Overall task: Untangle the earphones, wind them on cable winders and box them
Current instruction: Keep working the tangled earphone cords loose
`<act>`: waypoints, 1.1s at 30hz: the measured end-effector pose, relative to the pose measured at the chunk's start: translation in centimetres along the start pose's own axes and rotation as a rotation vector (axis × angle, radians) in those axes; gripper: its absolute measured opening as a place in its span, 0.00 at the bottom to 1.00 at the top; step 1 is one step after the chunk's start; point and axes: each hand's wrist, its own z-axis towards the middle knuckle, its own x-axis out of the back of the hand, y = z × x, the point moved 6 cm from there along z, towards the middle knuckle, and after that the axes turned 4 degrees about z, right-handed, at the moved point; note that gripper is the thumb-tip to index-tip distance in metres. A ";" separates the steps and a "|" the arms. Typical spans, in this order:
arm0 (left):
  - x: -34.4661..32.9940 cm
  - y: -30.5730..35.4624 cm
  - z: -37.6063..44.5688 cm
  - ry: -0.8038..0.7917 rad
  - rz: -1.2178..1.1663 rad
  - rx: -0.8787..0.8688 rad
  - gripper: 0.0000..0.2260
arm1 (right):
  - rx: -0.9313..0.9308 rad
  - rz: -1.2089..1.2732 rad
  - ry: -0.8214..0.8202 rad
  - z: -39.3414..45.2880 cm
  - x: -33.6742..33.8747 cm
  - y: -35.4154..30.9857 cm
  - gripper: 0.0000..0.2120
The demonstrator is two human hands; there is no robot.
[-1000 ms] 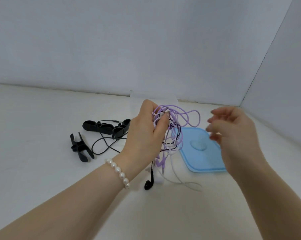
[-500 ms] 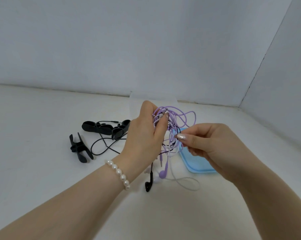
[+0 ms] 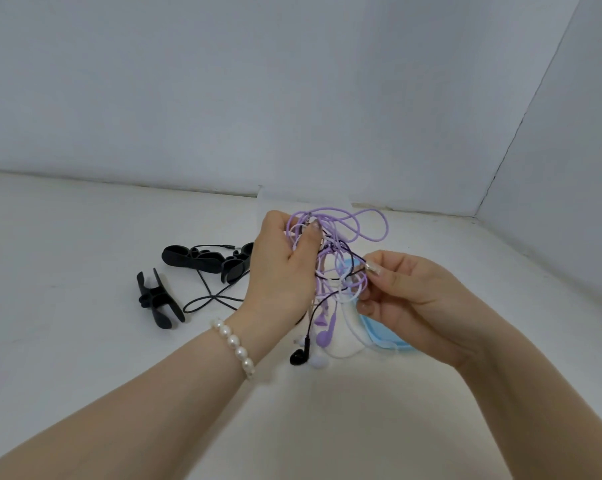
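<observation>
White matte tabletop (image 3: 85, 341), plain pale walls meeting in a corner at the right rear. Surface looks smooth, slightly chalky.

Left hand (image 3: 282, 271) is raised above the table, fingers and thumb curled round the top of the earphone tangle (image 3: 334, 258), gripping it. The tangle is thin rubbery cable in purple, white and black, with purple loops standing out above and right of the fist. Strands hang down, ending in a black earbud (image 3: 299, 356), a purple earbud (image 3: 323, 337) and a white earbud (image 3: 318, 362), all glossy plastic, at or just above the tabletop; can't tell if they touch it. Pearl bracelet (image 3: 235, 346) on the left wrist, round glossy beads.

Right hand (image 3: 406, 299) sits just right of the tangle, thumb and forefinger pinching a black strand at the tangle's right edge. Glitter polish on the nail.

Light blue lid (image 3: 386, 341), flat, rounded corner, smooth plastic, lies on the table mostly hidden behind the right hand. A translucent box edge shows behind the tangle; contents hidden.

Left of the hands: black cable winders (image 3: 206, 259), soft-looking moulded pieces with rounded lobes, with a thin black cable (image 3: 209, 299) looping on the table. A separate black winder (image 3: 159, 301) lies nearer the left, forked ends, apart from the others.
</observation>
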 end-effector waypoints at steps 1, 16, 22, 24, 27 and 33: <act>0.0 -0.3 0.1 0.004 -0.028 0.031 0.09 | 0.005 0.007 0.004 0.0 0.1 -0.1 0.16; 0.1 1.0 -0.6 0.000 0.104 -0.131 0.10 | -0.131 -0.124 0.140 -0.6 -0.6 -0.3 0.10; 0.0 -1.2 0.5 0.036 0.093 0.014 0.11 | 0.129 -0.100 0.263 -0.6 0.9 -1.9 0.08; -0.3 -1.7 0.7 0.029 0.076 0.051 0.11 | 0.172 0.098 0.283 -0.5 1.0 -1.8 0.10; -0.5 -1.2 0.4 0.000 0.096 -0.010 0.10 | 0.031 0.155 0.330 -0.5 0.6 -1.1 0.18; -1.0 -0.1 -0.4 -0.076 0.107 -0.148 0.08 | 0.023 -0.337 0.295 -0.6 0.6 -1.3 0.11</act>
